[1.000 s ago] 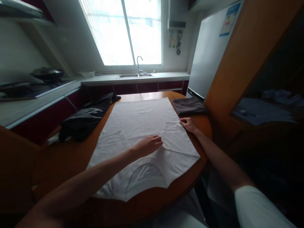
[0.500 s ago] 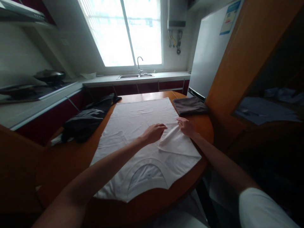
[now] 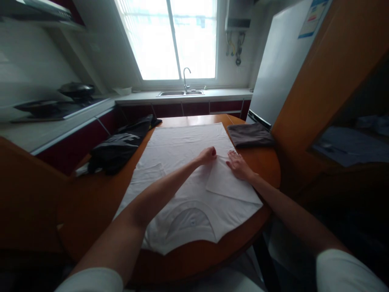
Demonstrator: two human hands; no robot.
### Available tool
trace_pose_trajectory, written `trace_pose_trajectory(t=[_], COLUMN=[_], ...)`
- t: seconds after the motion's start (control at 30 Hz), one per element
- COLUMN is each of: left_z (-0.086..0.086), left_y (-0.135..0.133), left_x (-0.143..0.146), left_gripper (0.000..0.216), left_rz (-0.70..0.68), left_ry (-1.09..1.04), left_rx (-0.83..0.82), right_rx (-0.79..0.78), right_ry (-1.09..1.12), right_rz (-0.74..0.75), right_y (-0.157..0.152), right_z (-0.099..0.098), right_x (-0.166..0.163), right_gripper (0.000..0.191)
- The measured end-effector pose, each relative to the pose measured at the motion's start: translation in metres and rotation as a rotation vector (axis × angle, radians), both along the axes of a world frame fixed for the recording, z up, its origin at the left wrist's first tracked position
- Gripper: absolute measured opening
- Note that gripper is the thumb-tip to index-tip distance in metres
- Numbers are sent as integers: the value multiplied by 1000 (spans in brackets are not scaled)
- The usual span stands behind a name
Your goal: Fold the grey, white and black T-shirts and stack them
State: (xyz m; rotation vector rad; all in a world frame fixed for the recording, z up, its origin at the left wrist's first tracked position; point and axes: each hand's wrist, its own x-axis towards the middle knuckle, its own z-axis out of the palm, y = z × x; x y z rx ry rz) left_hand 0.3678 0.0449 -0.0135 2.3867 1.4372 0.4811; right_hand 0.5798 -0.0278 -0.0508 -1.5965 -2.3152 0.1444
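Note:
A white T-shirt [image 3: 179, 162] lies spread flat on a round wooden table [image 3: 97, 194], its collar toward me. The right sleeve is folded in over the body. My left hand [image 3: 208, 155] is closed in a pinch on the shirt fabric at the far corner of that folded sleeve. My right hand [image 3: 238, 165] lies flat and open on the folded sleeve, just right of my left hand.
A black garment [image 3: 118, 148] is heaped on the table's left side. A folded dark brown cloth [image 3: 249, 135] lies at the far right. Beyond are a counter with a sink [image 3: 179, 93], a stove [image 3: 54, 107] at left, and a white fridge [image 3: 279, 69] at right.
Both hands have moved away from me along the shirt. The right sleeve has been folded inward and my right hand now presses flat on it.

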Motion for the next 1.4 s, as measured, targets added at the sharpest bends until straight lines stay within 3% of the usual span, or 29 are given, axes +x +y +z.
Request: trace_pose_trajectory(t=[0.17,0.3,0.37,0.47,0.57,0.67,0.77,0.9,1.03,1.2,1.33,1.4], left_z=[25,53,58,48,21,-5,-18,-20,-23,-29,-30,-30], left_y=[-2,-17,-33,-66,-100,-124,-134,-134,-130,-125,-123,-122], left_x=[-35,-102,-143,-195,-227,-239,-241,-242,-246,-250,-251,-252], left_gripper=[32,30,31,40,52,65,66,65,65,67,68,68], left_rz=[19,45,68,146,183,253,292,272,256,263,270,269], left_ry=[-27,-60,-14,105,210,304,341,330,336,371,365,365], left_rx=[52,161,193,192,134,71,17,45,56,40,36,26], right_rx=[-54,40,89,55,-18,-60,-82,-67,77,-12,60,8], right_ry=[-36,31,62,65,20,-9,-25,-11,34,-32,13,7], right_rz=[-22,-64,-39,44,70,26,-8,-24,-70,-96,-179,-195], right_y=[0,-1,-2,-3,-5,-5,-5,-2,4,11,17,20], right_z=[-2,7,13,17,13,3,-4,0,8,6,5,5], right_x=[0,-1,-6,-21,-39,-51,-54,-48,-32,-14,-7,-3], right_gripper=[68,65,62,61,64,67,68,70,70,72,74,72])
